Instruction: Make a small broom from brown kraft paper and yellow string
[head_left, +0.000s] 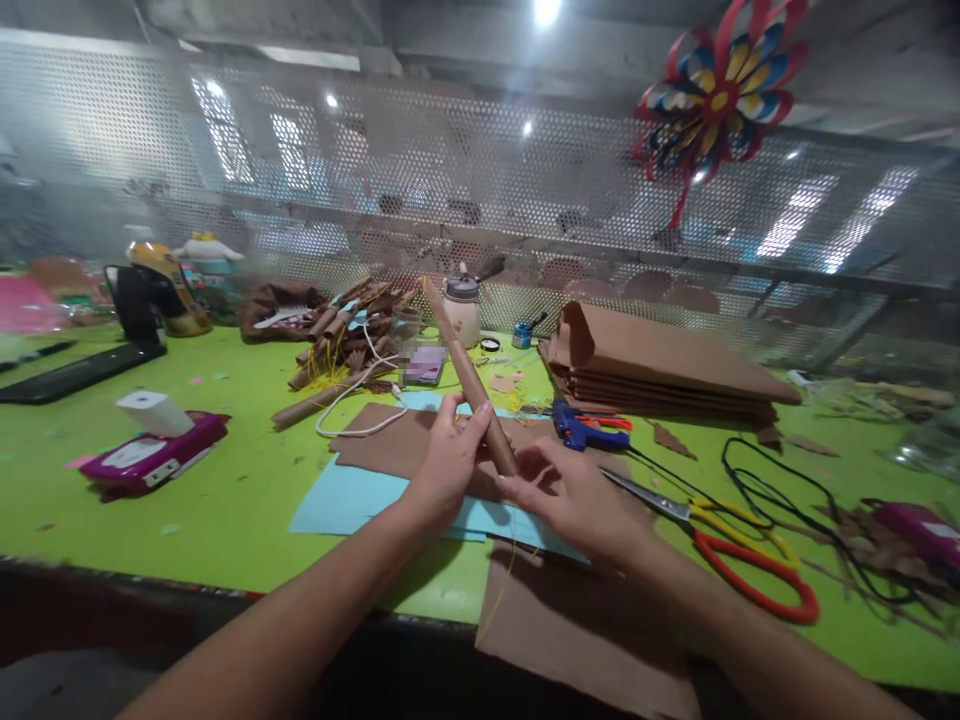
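Both hands, left (448,455) and right (570,495), grip a rolled brown paper tube (469,375).

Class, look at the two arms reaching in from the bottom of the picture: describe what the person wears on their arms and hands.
Nothing is worn. Both forearms are bare to the frame's lower edge, with no sleeves in view. The left hand and right hand have no gloves, and no watch, bracelet or ring shows. The fingernails look short and unpainted, though the picture is slightly blurred.

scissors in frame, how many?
1: scissors with red and yellow handles, lying on the green table just right of the right hand. More could be hidden under the clutter.
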